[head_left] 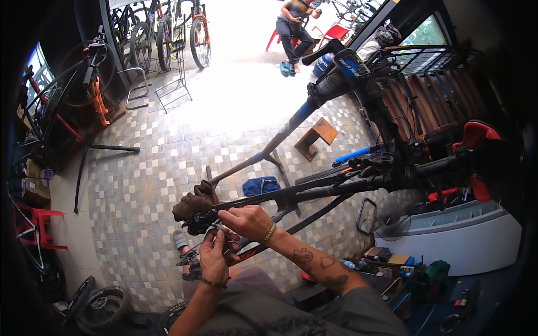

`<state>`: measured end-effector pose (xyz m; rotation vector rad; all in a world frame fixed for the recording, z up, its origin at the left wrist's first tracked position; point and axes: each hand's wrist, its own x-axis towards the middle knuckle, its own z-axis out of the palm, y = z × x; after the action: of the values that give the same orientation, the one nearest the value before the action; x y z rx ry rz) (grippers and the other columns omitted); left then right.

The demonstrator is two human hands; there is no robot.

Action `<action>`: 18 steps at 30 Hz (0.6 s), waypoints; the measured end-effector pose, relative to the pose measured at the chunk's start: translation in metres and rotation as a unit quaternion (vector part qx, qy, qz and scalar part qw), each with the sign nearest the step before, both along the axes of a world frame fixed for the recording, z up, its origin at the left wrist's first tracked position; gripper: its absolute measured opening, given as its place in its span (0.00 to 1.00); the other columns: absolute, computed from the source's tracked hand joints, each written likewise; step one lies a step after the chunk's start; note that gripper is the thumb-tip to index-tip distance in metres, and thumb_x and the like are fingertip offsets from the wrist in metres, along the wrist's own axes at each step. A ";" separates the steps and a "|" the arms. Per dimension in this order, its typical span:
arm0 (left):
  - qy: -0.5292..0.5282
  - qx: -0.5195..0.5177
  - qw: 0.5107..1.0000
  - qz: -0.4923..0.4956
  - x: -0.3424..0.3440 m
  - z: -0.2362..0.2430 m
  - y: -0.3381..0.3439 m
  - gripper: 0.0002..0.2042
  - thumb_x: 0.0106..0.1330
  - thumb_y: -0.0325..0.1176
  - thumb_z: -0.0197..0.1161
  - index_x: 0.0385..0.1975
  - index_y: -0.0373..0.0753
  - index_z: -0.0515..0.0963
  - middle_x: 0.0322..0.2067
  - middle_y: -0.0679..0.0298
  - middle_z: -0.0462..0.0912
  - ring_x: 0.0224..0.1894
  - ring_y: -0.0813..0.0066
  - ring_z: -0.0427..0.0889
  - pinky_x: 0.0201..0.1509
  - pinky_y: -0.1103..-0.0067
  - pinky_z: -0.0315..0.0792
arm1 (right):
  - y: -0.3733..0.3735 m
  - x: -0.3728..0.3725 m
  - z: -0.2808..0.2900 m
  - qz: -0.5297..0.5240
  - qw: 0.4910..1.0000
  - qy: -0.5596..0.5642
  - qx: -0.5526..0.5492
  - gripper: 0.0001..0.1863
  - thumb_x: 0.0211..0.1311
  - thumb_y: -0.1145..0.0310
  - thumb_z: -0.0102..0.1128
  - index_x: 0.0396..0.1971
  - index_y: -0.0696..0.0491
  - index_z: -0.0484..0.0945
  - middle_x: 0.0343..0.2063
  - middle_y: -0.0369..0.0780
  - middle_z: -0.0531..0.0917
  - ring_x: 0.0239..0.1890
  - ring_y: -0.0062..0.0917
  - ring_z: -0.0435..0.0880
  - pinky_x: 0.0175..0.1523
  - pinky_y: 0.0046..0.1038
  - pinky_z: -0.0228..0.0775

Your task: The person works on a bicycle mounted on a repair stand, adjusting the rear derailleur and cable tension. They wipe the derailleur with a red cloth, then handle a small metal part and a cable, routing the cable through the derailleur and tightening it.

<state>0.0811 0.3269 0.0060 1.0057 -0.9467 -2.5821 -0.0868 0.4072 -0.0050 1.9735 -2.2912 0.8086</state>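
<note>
A dark bicycle frame (336, 189) is held up on a repair stand (287, 127) and stretches across the middle toward me. At its near left end, my right hand (250, 222) is closed with its fingers against a cluster of dark metal parts (197, 224). Just below, my left hand (214, 259) has its fingers pinched together near the same parts. A small shiny metal piece shows between the two hands, too small to name. What each hand grips is hidden by the fingers. A brown crumpled rag (193, 206) lies over the end of the frame.
A blue cloth (261, 186) and a wooden stool (316, 138) are on the tiled floor beyond the frame. A fan (391, 218) and a white chest (462, 241) stand at right. Loose tires (103, 308) lie lower left. Bicycles (199, 39) and a seated person (292, 31) are at the doorway.
</note>
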 end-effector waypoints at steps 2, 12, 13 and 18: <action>-0.009 0.012 1.000 -0.004 0.003 -0.002 -0.002 0.13 0.82 0.40 0.59 0.52 0.36 0.77 0.39 0.62 0.85 0.34 0.76 0.84 0.28 0.82 0.79 | -0.001 -0.001 0.003 -0.008 0.999 -0.039 0.017 0.07 0.70 0.66 0.65 0.41 0.49 0.77 0.24 0.36 0.83 0.26 0.32 0.89 0.28 0.34 0.80; -0.042 -0.009 0.999 0.021 0.002 -0.007 -0.006 0.12 0.74 0.36 0.71 0.46 0.34 0.82 0.38 0.57 0.91 0.36 0.75 0.88 0.32 0.81 0.82 | 0.003 -0.005 0.004 0.000 0.930 -0.354 0.100 0.14 0.74 0.65 0.61 0.53 0.54 0.73 0.29 0.48 0.89 0.34 0.48 0.90 0.40 0.45 0.81; -0.042 -0.012 0.999 0.025 0.002 -0.006 -0.006 0.12 0.74 0.36 0.71 0.47 0.34 0.82 0.37 0.57 0.91 0.36 0.75 0.89 0.32 0.81 0.82 | 0.004 -0.009 0.010 0.014 0.912 -0.396 0.110 0.14 0.75 0.65 0.60 0.54 0.54 0.72 0.29 0.49 0.89 0.35 0.48 0.90 0.41 0.45 0.81; -0.005 -0.039 0.999 0.030 0.006 -0.021 -0.006 0.10 0.77 0.34 0.68 0.48 0.33 0.82 0.38 0.56 0.91 0.38 0.76 0.89 0.38 0.80 0.82 | 0.005 -0.024 0.028 0.093 0.826 -0.498 0.248 0.52 0.54 0.56 0.86 0.67 0.54 0.54 0.35 0.46 0.88 0.38 0.34 0.91 0.44 0.37 0.80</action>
<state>0.0875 0.3209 -0.0145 1.0106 -0.9955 -2.4753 -0.1106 0.4124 0.0232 2.3492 -3.1171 1.7635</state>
